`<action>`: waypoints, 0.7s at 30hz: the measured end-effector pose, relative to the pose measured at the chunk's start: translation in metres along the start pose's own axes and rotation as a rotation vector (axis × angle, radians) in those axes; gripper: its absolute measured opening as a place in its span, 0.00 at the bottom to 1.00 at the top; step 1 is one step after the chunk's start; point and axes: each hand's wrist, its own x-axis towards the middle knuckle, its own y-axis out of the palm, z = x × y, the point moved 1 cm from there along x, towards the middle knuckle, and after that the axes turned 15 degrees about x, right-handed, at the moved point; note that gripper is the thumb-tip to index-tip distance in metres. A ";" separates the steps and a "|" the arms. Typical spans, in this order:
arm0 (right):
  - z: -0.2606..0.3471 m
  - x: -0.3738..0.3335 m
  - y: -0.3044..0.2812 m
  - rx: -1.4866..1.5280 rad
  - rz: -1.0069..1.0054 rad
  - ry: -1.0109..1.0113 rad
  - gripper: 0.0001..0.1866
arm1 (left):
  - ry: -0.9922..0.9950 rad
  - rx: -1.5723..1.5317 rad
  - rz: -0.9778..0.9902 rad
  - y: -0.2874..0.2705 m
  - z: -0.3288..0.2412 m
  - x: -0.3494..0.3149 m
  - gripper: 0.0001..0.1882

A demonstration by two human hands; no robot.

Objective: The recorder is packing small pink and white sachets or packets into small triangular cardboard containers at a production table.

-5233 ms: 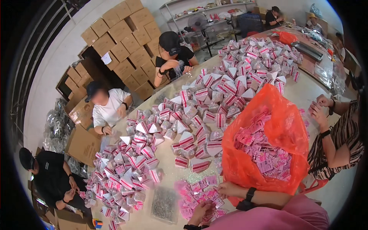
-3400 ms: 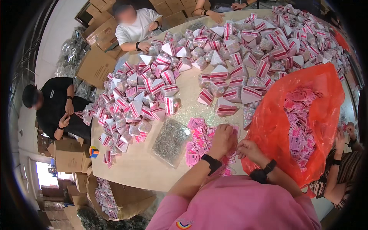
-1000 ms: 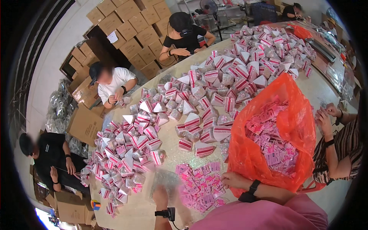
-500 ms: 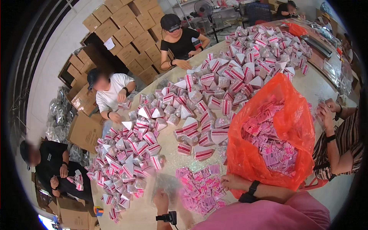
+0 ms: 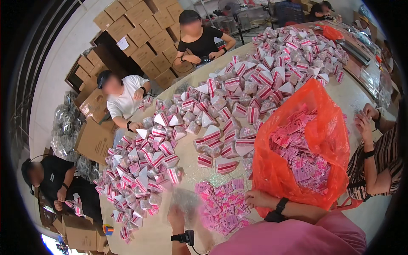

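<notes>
My left hand [image 5: 176, 216] is at the near edge of the table, its fingers partly blurred and closed at a clear plastic bag [image 5: 186, 200]. Just right of the bag lies a spread pile of small pink printed packets [image 5: 223, 208]. At that pile's right edge is my right hand [image 5: 258, 199], palm down with fingers curled together; what they pinch, if anything, is hidden. Beside my right forearm stands a large orange-red plastic bag [image 5: 265, 170], gaping and full of more pink packets [image 5: 299, 148].
Heaps of wedge-shaped packages with pink-and-white bands [image 5: 142, 178] cover the table [image 5: 187, 159] left and far. People work along the left and far sides; another person's hands [image 5: 364, 121] are at right. Cardboard boxes [image 5: 138, 40] are stacked behind.
My left hand and the clear bag have shifted slightly upward; my right hand is almost unmoved. Across the table, the person in black now has both hands together at a dark object.
</notes>
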 end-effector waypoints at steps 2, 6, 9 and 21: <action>0.001 0.000 0.002 0.015 0.013 0.008 0.06 | 0.111 0.010 -0.091 0.005 0.009 0.000 0.09; 0.006 -0.003 0.004 -0.022 -0.005 0.022 0.07 | 0.141 -0.015 -0.142 0.016 0.017 0.002 0.09; 0.002 0.000 0.003 -0.021 0.009 0.021 0.08 | 0.185 0.087 -0.197 0.033 0.040 0.008 0.11; -0.001 0.003 -0.002 -0.041 0.012 0.059 0.08 | -0.017 -0.124 -0.010 0.005 -0.005 -0.004 0.15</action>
